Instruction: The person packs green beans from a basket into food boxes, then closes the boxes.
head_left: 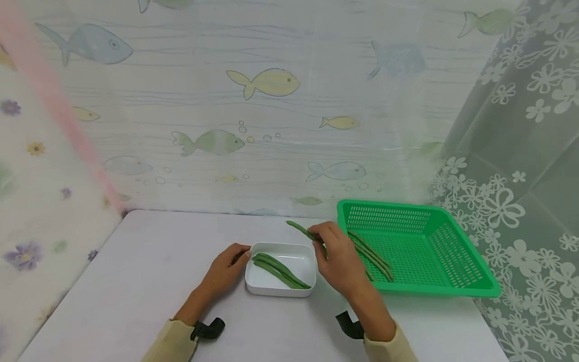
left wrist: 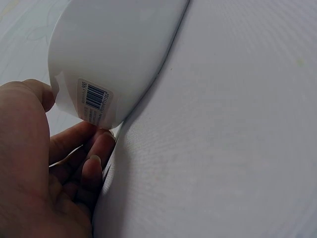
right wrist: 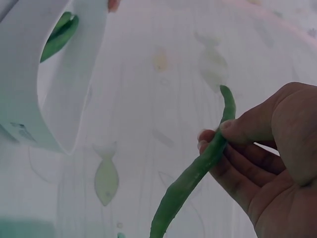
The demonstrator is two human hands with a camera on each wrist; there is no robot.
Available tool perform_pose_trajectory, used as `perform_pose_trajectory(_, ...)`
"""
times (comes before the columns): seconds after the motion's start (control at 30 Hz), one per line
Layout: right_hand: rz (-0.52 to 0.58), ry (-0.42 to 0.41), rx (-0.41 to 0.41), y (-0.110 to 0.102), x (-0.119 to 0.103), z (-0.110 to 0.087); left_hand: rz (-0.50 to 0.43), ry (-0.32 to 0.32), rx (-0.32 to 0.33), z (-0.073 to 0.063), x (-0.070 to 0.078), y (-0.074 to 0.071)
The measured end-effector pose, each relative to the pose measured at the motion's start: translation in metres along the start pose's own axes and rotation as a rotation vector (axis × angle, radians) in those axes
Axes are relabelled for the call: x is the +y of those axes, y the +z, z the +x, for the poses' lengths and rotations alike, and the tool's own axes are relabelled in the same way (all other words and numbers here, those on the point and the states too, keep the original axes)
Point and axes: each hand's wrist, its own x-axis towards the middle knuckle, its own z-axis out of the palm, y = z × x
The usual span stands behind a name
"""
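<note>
A white rectangular dish (head_left: 280, 291) stands on the table with several green beans (head_left: 278, 270) lying lengthwise inside it. My left hand (head_left: 227, 269) grips the dish at its left end, thumb at the rim and fingers low on the outer wall, beside a barcode label (left wrist: 95, 101). Between thumb and fingertips my right hand (head_left: 336, 256) pinches one green bean (right wrist: 190, 181), held up past the dish's right rim. In the right wrist view this bean slants down to the left, its lower end cut off by the frame.
A green plastic basket (head_left: 429, 211) sits at the right, just beyond my right hand, with several more green beans (head_left: 373, 254) along its left side. Behind the table hangs a fish-print curtain (head_left: 203, 100). A flowered sheer cloth (head_left: 534, 226) borders the table's right side.
</note>
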Motion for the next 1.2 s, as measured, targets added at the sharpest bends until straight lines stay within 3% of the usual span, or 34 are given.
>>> perform_pose_trajectory(0.63,0.103,-0.053,0.032,0.045,-0.015,-0.003,-0.016,-0.038,-0.02,0.001,-0.003,0.0)
perform_pose_trajectory(1.2,0.144,-0.016,-0.017,0.081,-0.007,-0.014,-0.023,-0.044,-0.021,0.002,-0.004,0.001)
